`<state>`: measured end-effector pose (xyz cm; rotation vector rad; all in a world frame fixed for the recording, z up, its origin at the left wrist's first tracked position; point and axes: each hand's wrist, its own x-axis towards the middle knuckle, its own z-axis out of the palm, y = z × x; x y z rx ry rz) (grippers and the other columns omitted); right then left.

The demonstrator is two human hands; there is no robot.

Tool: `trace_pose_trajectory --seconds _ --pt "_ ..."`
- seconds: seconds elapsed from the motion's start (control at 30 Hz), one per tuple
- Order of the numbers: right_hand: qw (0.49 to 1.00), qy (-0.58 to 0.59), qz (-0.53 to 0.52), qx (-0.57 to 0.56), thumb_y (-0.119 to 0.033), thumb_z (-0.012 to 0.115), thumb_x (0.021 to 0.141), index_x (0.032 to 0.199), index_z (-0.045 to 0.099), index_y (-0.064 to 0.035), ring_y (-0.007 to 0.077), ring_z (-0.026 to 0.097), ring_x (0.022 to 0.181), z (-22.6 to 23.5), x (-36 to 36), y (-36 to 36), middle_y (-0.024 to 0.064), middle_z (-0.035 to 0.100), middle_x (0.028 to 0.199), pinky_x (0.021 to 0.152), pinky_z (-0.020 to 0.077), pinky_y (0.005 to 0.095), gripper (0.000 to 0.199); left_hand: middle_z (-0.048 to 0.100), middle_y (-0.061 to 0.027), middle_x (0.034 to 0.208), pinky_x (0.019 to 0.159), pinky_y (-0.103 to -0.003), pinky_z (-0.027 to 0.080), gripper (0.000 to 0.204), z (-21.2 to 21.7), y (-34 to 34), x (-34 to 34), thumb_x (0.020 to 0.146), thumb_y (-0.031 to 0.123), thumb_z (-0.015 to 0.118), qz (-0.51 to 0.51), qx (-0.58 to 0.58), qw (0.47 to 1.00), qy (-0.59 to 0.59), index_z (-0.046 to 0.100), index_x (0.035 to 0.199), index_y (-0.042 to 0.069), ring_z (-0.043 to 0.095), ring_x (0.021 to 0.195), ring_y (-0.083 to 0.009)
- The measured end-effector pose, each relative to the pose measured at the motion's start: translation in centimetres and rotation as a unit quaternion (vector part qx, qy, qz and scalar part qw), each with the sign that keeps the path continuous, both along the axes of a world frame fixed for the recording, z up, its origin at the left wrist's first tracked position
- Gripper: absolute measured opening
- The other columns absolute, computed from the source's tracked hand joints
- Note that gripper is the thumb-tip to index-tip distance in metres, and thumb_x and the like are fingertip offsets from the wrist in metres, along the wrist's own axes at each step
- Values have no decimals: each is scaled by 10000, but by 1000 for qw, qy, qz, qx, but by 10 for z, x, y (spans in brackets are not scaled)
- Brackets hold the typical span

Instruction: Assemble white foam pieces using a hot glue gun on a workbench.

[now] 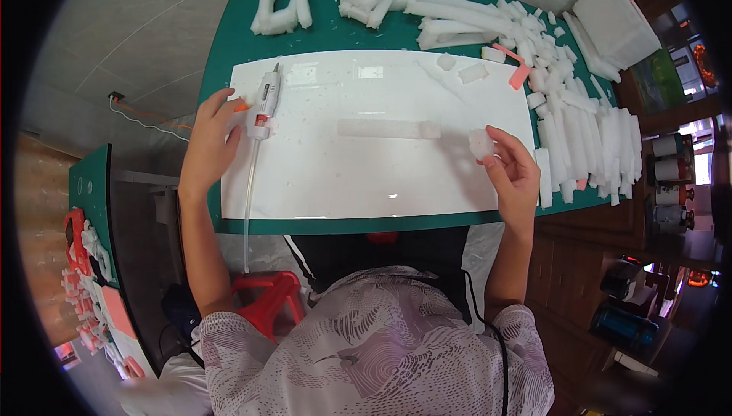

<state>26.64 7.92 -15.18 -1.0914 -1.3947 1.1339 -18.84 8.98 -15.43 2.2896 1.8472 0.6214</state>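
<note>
Green worktop (229, 57) all round; a glossy white board (366, 179) on top of it; white foam strips (587, 141) heaped at one side, a couple of pink pieces (520, 74) among them; the glue gun (264, 99) is white with an orange trigger; small white foam block (480, 144); shirt (381, 340) grey-and-white, swirly print; red stool (267, 298) below.

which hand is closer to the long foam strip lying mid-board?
Right. The right hand, pinching a small foam block, sits just off the long foam strip at its right end. The left hand is further, at the glue gun.
</note>
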Motion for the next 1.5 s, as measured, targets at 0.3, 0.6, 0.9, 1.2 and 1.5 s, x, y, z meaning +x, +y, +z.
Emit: trace_pose_trajectory --seconds 0.3,0.6,0.9,1.2,1.5 --pt "997 66 26 2 112 603 876 1241 545 61 154 593 1088 -7 3 -1 142 605 1229 881 506 257 373 527 -180 1313 964 -365 466 524 -11 -6 130 864 135 693 -102 -44 990 -84 513 1344 27 542 1149 -350" --pt "994 87 65 -2 118 615 867 1210 551 51 177 593 1136 -20 -2 -10 167 600 1251 892 507 273 356 563 -165 1118 819 -371 508 386 -20 12 138 844 54 686 -68 -149 978 -130 574 1208 -10 610 928 -310" --pt "988 4 113 101 92 682 810 1192 623 28 199 622 1102 3 -33 -13 149 635 1216 850 537 284 391 673 -112 978 719 -270 526 341 15 -41 173 778 11 759 -36 -7 963 -267 658 1104 13 653 778 -184" --pt "972 -51 125 193 64 731 747 1108 687 -19 260 666 1017 13 -46 -10 135 689 1128 837 553 326 373 677 -113 961 704 -288 531 412 24 -60 197 740 -34 756 -72 62 958 -269 665 1139 14 656 782 -193" --pt "962 -92 117 229 60 735 739 1103 694 -25 273 661 1004 16 -44 -12 124 692 1114 855 534 334 376 669 -115 955 680 -289 533 424 19 -59 201 752 -37 749 -100 91 955 -263 653 1161 19 648 770 -205"
